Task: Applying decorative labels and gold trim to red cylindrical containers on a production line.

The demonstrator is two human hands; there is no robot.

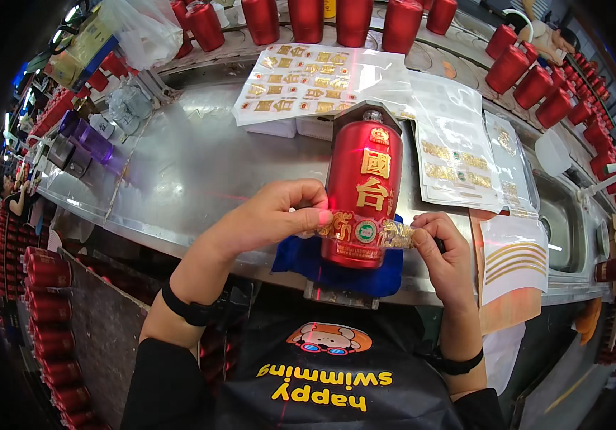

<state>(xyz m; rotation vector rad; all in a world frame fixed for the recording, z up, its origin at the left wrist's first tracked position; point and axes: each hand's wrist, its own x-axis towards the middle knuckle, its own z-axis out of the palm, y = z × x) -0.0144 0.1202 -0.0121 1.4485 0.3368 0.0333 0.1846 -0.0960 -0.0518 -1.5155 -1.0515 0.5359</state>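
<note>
A glossy red bottle with raised gold lettering lies on a blue cloth in front of me, its neck pointing away. Across its lower part stretches a clear decal strip with gold ornament and a green round emblem. My left hand pinches the strip's left end between thumb and fingers, close against the bottle's side. At the other end, my right hand is closed on the strip, thumb and forefinger together. The bottle's underside is hidden.
Beyond the bottle a sheet of gold decals covers part of the steel bench. More decal sheets and a paper with gold curved strips lie right, beside a sink. Red bottles line the far conveyor; a purple cup stands left.
</note>
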